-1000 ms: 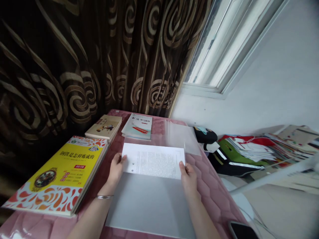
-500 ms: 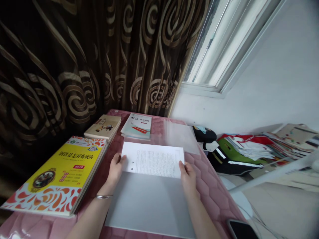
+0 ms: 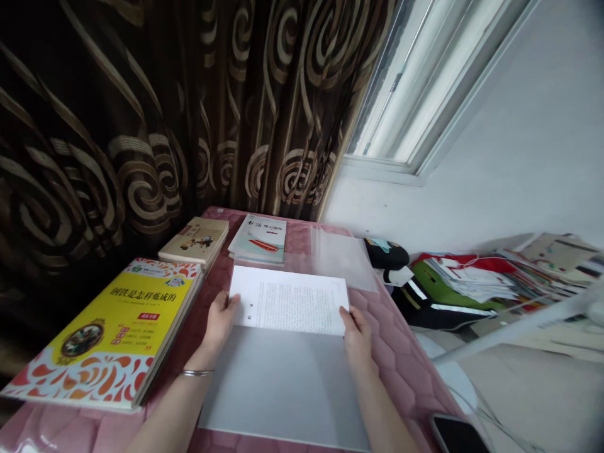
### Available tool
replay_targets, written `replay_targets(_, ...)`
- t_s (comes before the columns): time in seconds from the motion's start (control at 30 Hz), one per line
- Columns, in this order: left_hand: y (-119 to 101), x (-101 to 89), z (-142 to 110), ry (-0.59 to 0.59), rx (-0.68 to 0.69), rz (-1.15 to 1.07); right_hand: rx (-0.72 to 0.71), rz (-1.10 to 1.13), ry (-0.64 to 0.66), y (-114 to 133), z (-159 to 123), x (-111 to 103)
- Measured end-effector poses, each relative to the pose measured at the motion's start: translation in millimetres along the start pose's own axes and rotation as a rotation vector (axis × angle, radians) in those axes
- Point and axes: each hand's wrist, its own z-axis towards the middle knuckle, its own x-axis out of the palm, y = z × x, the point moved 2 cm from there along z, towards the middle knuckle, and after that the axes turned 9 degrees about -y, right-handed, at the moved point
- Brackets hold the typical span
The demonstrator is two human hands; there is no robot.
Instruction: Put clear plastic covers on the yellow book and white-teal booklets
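Note:
A white printed sheet [image 3: 290,301] lies across the far end of a translucent plastic sleeve [image 3: 283,387] on the pink quilted table [image 3: 401,358]. My left hand [image 3: 218,321] pinches the sheet's left edge, fingers closed on it. My right hand [image 3: 357,333] grips its right lower corner the same way. A thin bracelet sits on my left wrist.
A large yellow book [image 3: 113,330] lies at the left, a tan book [image 3: 195,240] and a teal booklet [image 3: 259,238] behind. Another clear sleeve [image 3: 344,258] lies at the back right. A phone [image 3: 455,434] sits near the front right edge. Cluttered papers [image 3: 481,277] fill the right; a patterned curtain [image 3: 141,107] hangs behind.
Both hands have slid the printed sheet very slightly away from me; otherwise nothing has moved.

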Motion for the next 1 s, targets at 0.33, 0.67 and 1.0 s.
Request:
replay_targets(0.33,-5.7,0.0,-1.9,0.016,-0.058,-0.062,-0.023,-0.106,0.018,-0.6,-1.3,0.1)
replay_targets(0.67,-7.4,-0.1,-3.9,-0.001,-0.037,-0.04,0.038,-0.017,0.033,-0.6,-3.2,1.0)
replay_targets(1.0,-1.1,0.3,-0.7,0.018,-0.052,-0.068,-0.026,-0.081,0.059,-5.3,0.0,-1.0)
